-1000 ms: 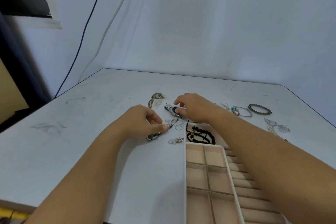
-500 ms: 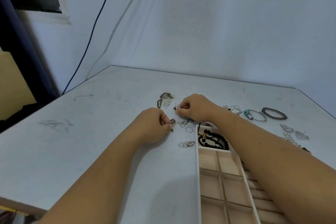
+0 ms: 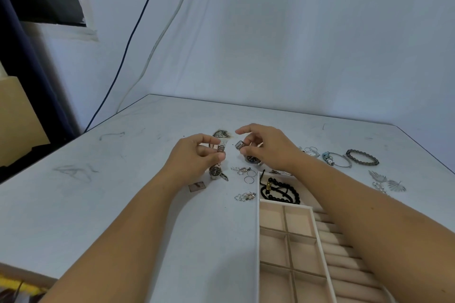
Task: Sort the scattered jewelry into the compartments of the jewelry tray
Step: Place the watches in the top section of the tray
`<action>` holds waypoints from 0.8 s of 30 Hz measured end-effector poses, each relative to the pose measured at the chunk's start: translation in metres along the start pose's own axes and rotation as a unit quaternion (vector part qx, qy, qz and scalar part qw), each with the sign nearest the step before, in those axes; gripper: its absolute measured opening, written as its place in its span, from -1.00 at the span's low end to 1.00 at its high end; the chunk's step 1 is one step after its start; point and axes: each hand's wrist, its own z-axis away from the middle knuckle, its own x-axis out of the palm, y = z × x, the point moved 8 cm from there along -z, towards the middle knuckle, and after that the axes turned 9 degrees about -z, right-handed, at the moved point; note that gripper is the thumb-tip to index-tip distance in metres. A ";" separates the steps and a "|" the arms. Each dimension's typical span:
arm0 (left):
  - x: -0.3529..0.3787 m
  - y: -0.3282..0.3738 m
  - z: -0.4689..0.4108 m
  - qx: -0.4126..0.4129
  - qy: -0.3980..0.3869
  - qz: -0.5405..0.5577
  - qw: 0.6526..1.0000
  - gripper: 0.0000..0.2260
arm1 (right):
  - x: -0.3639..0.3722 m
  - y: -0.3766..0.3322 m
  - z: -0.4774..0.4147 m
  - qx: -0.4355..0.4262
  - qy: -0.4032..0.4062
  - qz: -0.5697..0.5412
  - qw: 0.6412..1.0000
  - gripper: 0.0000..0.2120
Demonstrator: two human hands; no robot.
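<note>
Jewelry tray [image 3: 320, 241] cut by bottom edge; right forearm [image 3: 369, 216] hides ring rolls.

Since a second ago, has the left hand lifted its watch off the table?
Yes. The left hand has raised the watch, which now dangles above the table, left of the tray.

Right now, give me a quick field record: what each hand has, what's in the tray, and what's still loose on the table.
left hand: pinching the band of a watch, its dial hanging just above the table
right hand: pinching the band end of a second watch
jewelry tray: near right of the table; far compartment holds a black bead bracelet; the visible square compartments are empty
loose, centre: thin rings, small silver pieces
loose, right: grey bead bracelet, bangle with blue charms, leaf-shaped earrings
</note>
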 end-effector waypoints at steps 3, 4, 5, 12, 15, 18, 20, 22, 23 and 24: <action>0.004 0.005 0.002 0.021 -0.006 0.032 0.999 -0.84 | -0.008 -0.002 0.006 -0.009 0.031 0.000 0.999 -0.76; 0.004 0.007 0.002 0.026 -0.005 0.040 0.999 -0.84 | -0.012 -0.003 0.009 -0.010 0.043 -0.008 0.999 -0.80; 0.004 0.008 0.002 0.030 -0.003 0.049 0.998 -0.85 | -0.016 -0.004 0.012 -0.009 0.053 -0.015 0.998 -0.83; 0.020 0.029 0.012 0.046 0.001 0.085 0.995 -0.83 | -0.063 -0.015 0.055 -0.021 0.123 -0.004 0.992 -0.85; 0.038 0.052 0.019 0.068 -0.023 0.066 0.995 -0.87 | -0.084 -0.017 0.080 -0.023 0.151 0.001 0.988 -0.84; 0.058 0.076 0.025 0.083 -0.056 0.049 0.994 -0.89 | -0.103 -0.015 0.104 -0.021 0.185 -0.001 0.982 -0.85; 0.073 0.088 0.028 0.083 -0.079 0.048 0.992 -0.87 | -0.113 -0.010 0.118 -0.018 0.205 -0.005 0.979 -0.85; 0.086 0.097 0.030 0.084 -0.092 0.042 0.991 -0.87 | -0.120 -0.003 0.128 -0.015 0.218 0.006 0.976 -0.83; 0.093 0.099 0.032 0.085 -0.097 0.038 0.991 -0.88 | -0.122 0.000 0.132 -0.015 0.226 0.016 0.974 -0.83; 0.098 0.100 0.032 0.084 -0.103 0.036 0.990 -0.89 | -0.124 0.003 0.136 -0.017 0.234 0.031 0.972 -0.83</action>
